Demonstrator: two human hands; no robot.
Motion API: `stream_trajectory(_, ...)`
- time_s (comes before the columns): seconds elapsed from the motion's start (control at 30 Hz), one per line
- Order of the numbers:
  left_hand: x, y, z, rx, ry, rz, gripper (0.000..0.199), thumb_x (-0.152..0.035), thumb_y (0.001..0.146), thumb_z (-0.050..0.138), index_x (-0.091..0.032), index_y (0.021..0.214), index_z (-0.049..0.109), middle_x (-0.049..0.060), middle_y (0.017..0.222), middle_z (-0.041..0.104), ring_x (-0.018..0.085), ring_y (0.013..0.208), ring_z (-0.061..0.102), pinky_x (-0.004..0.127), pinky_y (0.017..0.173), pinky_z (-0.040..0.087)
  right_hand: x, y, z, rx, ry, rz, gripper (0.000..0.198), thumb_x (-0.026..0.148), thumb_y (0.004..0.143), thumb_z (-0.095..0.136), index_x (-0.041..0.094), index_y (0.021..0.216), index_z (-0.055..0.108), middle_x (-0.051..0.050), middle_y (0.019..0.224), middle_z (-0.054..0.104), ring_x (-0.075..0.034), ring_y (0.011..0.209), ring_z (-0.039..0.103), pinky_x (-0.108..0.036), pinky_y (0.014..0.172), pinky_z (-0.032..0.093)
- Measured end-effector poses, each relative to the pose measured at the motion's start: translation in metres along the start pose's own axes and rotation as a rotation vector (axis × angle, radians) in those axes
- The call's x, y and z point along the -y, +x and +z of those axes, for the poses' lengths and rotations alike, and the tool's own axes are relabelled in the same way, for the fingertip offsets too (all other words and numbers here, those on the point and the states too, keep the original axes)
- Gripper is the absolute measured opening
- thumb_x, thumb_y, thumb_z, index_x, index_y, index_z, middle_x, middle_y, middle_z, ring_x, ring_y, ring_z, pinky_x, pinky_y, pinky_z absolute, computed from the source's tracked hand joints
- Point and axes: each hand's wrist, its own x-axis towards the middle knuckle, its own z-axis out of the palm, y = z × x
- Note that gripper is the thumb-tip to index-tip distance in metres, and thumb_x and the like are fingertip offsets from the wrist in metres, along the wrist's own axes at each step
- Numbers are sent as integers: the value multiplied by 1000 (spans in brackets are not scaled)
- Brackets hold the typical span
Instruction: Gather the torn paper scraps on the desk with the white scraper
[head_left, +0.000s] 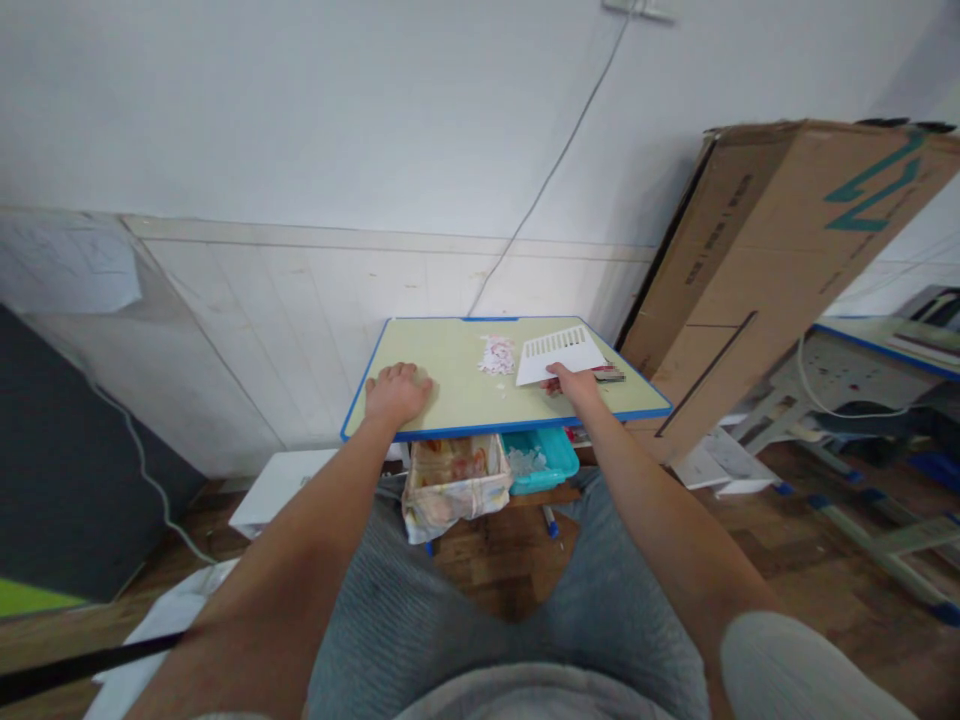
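My right hand [568,385] grips the near edge of a white card [559,358], thumb on top and fingers beneath. A row of cut-out slots runs along the card's far side, and the card is tilted over the desk [450,400]. Just right of it lies a flat, dark and reddish item [611,373], partly hidden by the card and my hand; its kind is unclear. Left of the card is a small pile of white and pinkish paper bits [497,355]. My left hand [397,393] rests palm down on the desk's left side, fingers loosely apart, holding nothing.
Below the desktop sit a cloth-lined basket [457,490] and a turquoise bin [559,460] with pale scraps inside. A tall cardboard box [757,250] leans at the right. The wall [337,120] is directly behind the desk, with a cable [555,165] hanging down it.
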Motion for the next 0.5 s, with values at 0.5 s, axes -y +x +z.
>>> stream_trajectory(0.5,1,5,-1,-2,6,-19,66,-52,114,42,-20,165,70,22,181,63,44,168,55,66,136,44,-3,-1,28,54,-96,-6,8,16,89,76,22,85,73,-3,63,77,-18,50,65,-26,51,54)
